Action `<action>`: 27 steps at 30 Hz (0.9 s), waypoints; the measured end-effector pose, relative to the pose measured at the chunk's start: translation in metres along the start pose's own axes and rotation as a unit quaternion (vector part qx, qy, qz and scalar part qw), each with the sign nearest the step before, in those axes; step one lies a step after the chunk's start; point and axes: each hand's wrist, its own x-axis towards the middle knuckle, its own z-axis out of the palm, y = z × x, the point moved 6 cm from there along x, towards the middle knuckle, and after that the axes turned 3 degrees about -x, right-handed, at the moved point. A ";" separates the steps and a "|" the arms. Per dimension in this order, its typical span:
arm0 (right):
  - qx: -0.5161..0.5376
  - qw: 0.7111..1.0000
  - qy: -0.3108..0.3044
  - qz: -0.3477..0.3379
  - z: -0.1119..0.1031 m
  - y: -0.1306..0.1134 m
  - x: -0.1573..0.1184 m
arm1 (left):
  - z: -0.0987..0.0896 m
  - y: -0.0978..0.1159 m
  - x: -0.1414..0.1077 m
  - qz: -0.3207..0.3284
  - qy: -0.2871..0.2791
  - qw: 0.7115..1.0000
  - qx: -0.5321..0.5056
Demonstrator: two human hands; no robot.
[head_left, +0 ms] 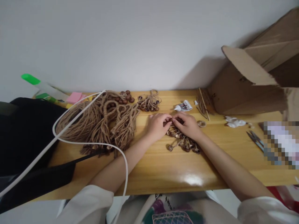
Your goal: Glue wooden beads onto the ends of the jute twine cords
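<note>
At the middle of the table, my left hand and my right hand meet with fingertips pinched together. Between them is the top of a bunch of brown nut shells on twine, whose shells hang down onto the wood below my right hand. The exact bit of twine in my fingers is mostly hidden. Behind my left hand lies a second bunch of shells on twine. A glue tube with a white nozzle lies just beyond my hands. Close to my right wrist sits a small ring of twine.
Braided jute cords and a twine coil heap up at left, with round brown beads behind. A white cable crosses the left side. At right are scissors, crumpled tissue, sticks and an open cardboard box.
</note>
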 end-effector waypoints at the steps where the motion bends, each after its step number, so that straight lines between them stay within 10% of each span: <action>1: -0.001 1.000 0.001 0.001 0.000 0.000 0.000 | 0.000 0.000 0.000 0.000 0.000 1.000 0.000; 27: 0.009 1.000 0.006 -0.010 0.003 0.005 0.000 | 0.004 -0.002 0.001 0.004 0.005 1.000 -0.001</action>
